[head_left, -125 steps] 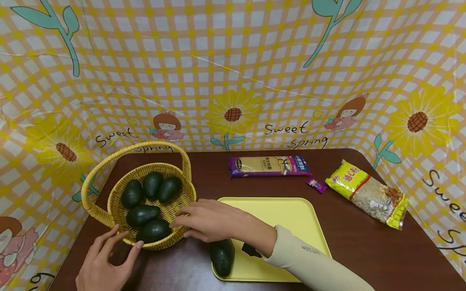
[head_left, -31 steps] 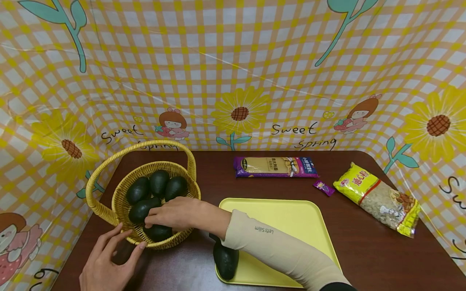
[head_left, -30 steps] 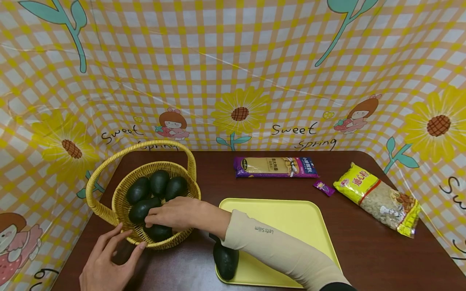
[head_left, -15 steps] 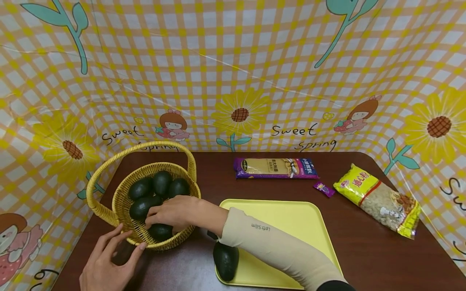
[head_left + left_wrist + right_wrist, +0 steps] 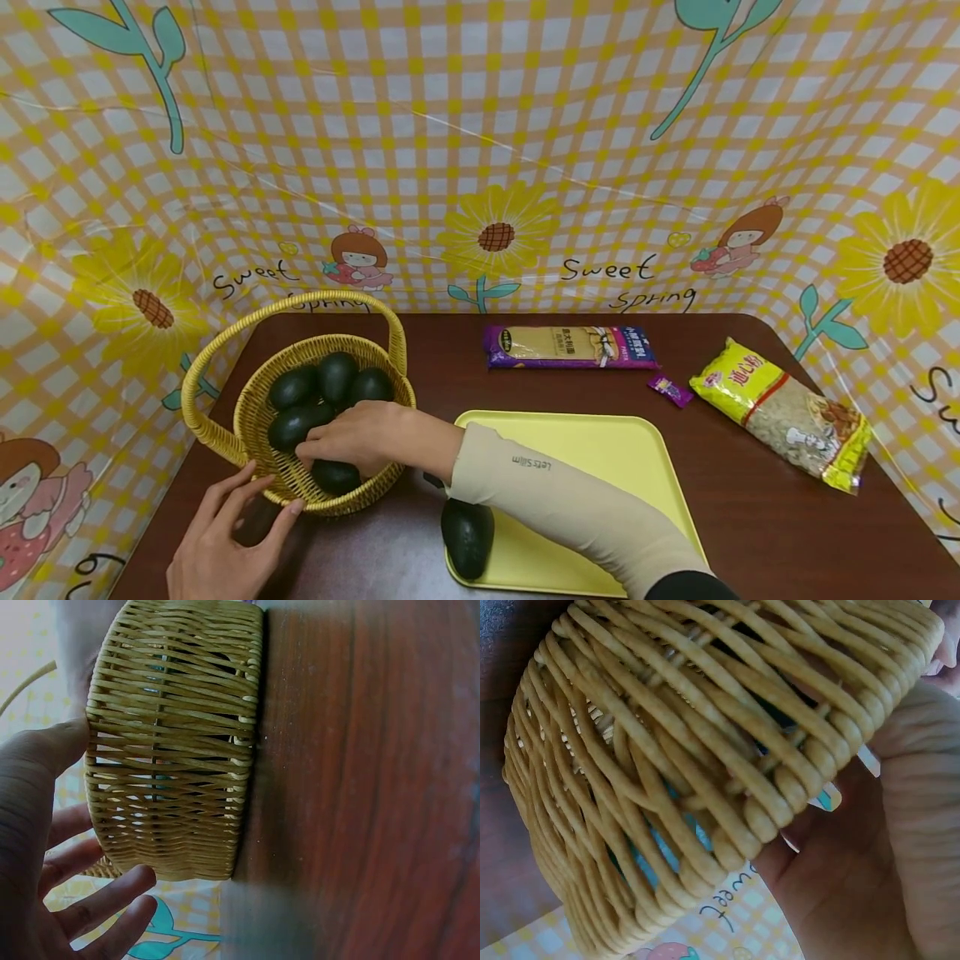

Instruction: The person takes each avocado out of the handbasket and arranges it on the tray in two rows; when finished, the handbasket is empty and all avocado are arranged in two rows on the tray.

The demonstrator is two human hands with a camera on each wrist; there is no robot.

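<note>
- R hand (image 5: 360, 437) is hanging inside basket (image 5: 360, 497), fingers bending down over near avocado (image 5: 335, 477); tips partly hidden, so can't tell if it's gripping.
- Near avocado is sitting in basket by its near wall, directly under R palm; long axis seems to be running approx. L-R, partly covered. R hand is nearer; L is resting outside basket.
- L hand (image 5: 225, 537) is touching basket's near-left side w/ thumb, fingers spreading loosely, not wrapping anything.
- 4 other avocados (image 5: 298, 427) are lying farther back in basket: dk green, egg-shaped, slightly shiny.
- Basket is showing yellow open weave, round rim, arched handle.
- Right of basket, yellow tray (image 5: 585, 442) (flat, rounded corners) is bearing another avocado (image 5: 468, 537) at its near-left corner.
</note>
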